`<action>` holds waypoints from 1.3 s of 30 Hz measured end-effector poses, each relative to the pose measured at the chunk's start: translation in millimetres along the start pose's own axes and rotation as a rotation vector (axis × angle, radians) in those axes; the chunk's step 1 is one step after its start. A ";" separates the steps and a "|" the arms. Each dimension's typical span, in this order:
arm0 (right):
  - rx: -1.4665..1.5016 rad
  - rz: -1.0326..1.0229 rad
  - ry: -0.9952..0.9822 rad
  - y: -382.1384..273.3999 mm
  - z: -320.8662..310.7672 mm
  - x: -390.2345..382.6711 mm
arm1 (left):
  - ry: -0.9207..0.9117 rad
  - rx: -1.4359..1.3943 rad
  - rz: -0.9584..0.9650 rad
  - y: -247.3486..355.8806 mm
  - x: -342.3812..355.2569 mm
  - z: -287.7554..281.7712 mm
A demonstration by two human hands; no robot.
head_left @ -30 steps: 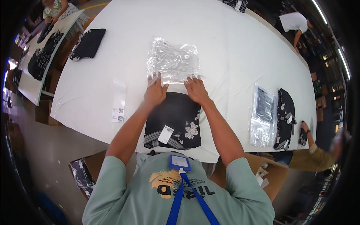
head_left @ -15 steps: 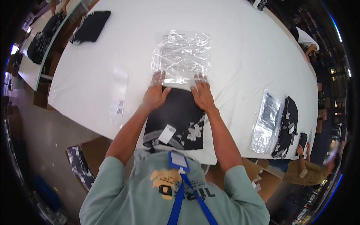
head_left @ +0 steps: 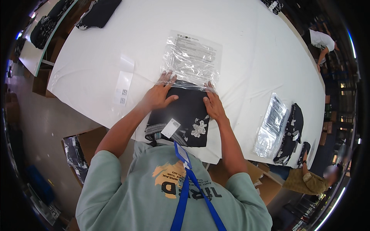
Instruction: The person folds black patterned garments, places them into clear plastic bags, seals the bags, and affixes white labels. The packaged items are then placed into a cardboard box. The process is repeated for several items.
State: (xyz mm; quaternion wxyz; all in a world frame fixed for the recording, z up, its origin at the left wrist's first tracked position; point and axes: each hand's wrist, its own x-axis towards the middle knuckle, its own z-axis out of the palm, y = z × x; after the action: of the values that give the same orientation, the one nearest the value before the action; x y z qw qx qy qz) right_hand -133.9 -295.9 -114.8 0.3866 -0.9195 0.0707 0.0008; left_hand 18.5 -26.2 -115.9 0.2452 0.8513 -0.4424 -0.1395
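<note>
A folded black garment [head_left: 179, 107] with a pale floral print and a white tag [head_left: 170, 128] lies before me on the table. Its far edge reaches under the near edge of a clear plastic bag [head_left: 192, 54]. At the garment's far left corner, my left hand [head_left: 158, 94] is open, fingers stretched onto the bag's edge and thumb apart on the cloth. My right hand [head_left: 214, 104] is open at the far right corner, its fingertips at the bag's edge. Whether the fingertips are over or inside the film I cannot make out.
A strip of labels [head_left: 124, 86] lies left on the white table [head_left: 96, 77]. To the right are stacked clear bags [head_left: 271, 127] and another dark garment [head_left: 291, 134]. Cardboard boxes [head_left: 92, 142] stand below the near edge. Co-workers [head_left: 308, 181] are at the right.
The garment's far edge has come under the bag's near edge. The bag has turned slightly and lies flatter, and my right hand has moved a little nearer to me.
</note>
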 end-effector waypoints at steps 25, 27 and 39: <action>0.085 0.179 0.755 -40.4 60.7 -130.9 | 0.458 -0.277 -0.200 22.8 -111.4 3.4; 0.227 0.296 0.811 -34.7 64.4 -122.3 | 0.373 -0.263 -0.292 16.3 -96.4 3.1; 0.056 0.450 0.599 -4.0 58.9 -104.1 | 0.416 -0.104 -0.173 -9.2 -66.2 22.8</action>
State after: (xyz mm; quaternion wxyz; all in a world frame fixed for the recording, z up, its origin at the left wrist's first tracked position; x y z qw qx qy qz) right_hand -233.3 -237.8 -147.4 0.3638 -0.8297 0.3808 -0.1853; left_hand -23.3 25.9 -138.7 0.3616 0.8828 -0.2997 -0.0040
